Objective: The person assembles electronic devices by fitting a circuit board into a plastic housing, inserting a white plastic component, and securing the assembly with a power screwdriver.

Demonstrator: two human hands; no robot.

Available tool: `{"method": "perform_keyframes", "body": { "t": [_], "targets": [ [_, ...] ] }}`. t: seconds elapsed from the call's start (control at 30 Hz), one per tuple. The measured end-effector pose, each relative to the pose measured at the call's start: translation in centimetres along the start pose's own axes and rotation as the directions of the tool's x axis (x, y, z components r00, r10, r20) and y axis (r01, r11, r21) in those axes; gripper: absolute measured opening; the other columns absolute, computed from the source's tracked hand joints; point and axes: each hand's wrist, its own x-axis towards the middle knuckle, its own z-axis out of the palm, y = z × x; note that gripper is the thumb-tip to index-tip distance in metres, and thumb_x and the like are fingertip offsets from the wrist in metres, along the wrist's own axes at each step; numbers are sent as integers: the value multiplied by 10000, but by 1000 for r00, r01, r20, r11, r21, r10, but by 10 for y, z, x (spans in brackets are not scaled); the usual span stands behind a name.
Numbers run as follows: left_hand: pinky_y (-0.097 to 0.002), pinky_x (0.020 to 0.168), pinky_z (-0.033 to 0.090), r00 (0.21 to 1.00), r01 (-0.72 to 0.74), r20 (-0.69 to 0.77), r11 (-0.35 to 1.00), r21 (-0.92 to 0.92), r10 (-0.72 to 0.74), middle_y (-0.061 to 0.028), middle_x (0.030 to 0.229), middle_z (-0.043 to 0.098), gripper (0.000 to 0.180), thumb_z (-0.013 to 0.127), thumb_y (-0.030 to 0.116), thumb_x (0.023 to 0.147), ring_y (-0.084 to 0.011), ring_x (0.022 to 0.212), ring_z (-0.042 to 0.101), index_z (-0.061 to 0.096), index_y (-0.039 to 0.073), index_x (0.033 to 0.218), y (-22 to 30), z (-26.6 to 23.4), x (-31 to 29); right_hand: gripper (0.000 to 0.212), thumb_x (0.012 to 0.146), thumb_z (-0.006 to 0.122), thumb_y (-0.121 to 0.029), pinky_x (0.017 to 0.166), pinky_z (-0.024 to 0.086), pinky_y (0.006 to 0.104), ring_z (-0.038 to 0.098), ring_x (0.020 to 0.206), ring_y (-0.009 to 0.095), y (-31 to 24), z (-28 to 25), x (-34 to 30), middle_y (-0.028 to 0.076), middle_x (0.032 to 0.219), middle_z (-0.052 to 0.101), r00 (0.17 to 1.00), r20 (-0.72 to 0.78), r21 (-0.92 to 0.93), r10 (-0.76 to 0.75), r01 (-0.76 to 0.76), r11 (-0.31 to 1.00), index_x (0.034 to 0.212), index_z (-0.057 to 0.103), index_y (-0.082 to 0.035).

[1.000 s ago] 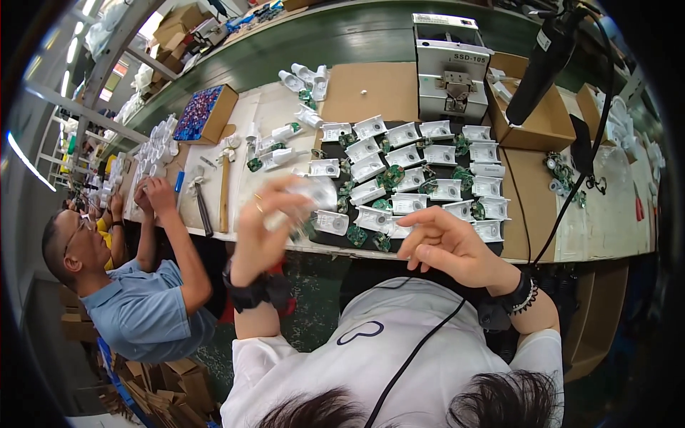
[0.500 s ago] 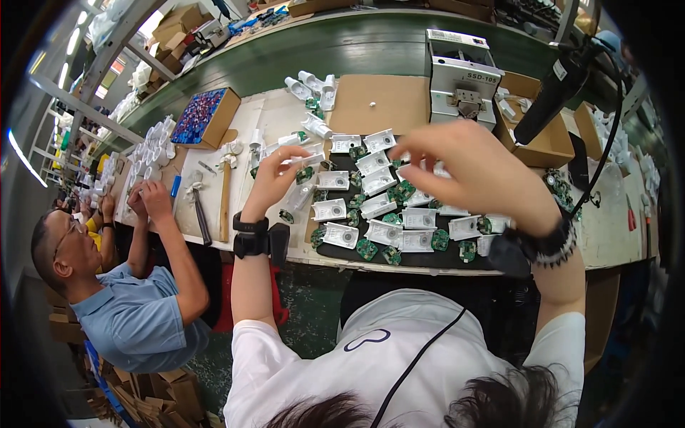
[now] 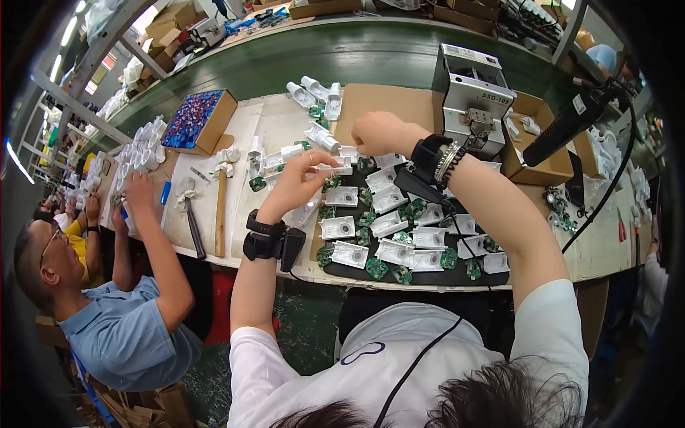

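My left hand point(image 3: 296, 184) pinches a white plastic housing point(image 3: 341, 170) between thumb and fingers, above the left part of the laid-out parts. My right hand point(image 3: 385, 133) is closed at the near edge of a brown cardboard sheet point(image 3: 407, 100), just right of and beyond the left; what its fingers hold, if anything, is hidden. Below both hands, several open white half-shells point(image 3: 349, 253) lie in rough rows on a black mat point(image 3: 342, 271). Small green circuit boards point(image 3: 376, 268) lie beside and among them.
A grey-white machine point(image 3: 474, 100) stands beyond my right hand, with an open cardboard box point(image 3: 542, 143) and a black hanging tool point(image 3: 556, 132) right of it. Left are a hammer point(image 3: 193, 221) and a box of small blue and red parts point(image 3: 196, 118). A person in blue point(image 3: 128, 328) works at left.
My right hand has moved left and away from me, from above the rows to the cardboard sheet. My left hand has shifted slightly right and keeps its hold on the housing.
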Motion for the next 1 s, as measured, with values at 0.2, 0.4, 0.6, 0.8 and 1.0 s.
{"method": "perform_keyframes", "body": {
  "t": [0.2,0.4,0.6,0.8,1.0],
  "targets": [
    [-287,866,448,999,-36,1,997,68,36,-26,1051,631,203,602,23,846,-136,997,577,652,71,1037,4,-3,7,135,723,595,-170,657,513,426,636,718,339,15,8,1,132,728,661,985,-170,64,0,11,998,716,671,-60],
    [-317,815,477,997,-76,27,989,123,73,-61,998,647,170,618,61,839,-188,932,601,666,64,1002,-1,1,18,126,701,584,-110,705,523,433,645,737,362,18,9,-14,185,739,656,960,-267,263,80,-7,965,707,666,-15],
    [-332,939,444,981,-138,153,981,139,116,-55,1067,631,203,574,-30,819,-175,1037,575,664,35,988,2,3,23,113,719,579,-106,700,523,431,644,732,367,23,20,-25,189,741,653,902,-371,506,222,-4,863,716,649,-17],
    [-316,934,452,969,-170,204,977,129,141,-64,1104,607,210,561,-22,839,-182,1071,568,654,39,1017,-1,5,35,100,775,583,-77,584,522,335,658,606,260,26,23,-39,146,655,646,877,-402,577,265,18,816,803,606,17],
    [-322,919,471,972,-74,233,981,180,30,-62,1208,547,220,553,-3,866,-175,1107,556,643,57,1058,-5,8,40,111,772,604,-90,612,525,364,657,636,292,20,24,-38,152,695,655,850,-479,458,221,27,888,825,585,5]
  ]
}}
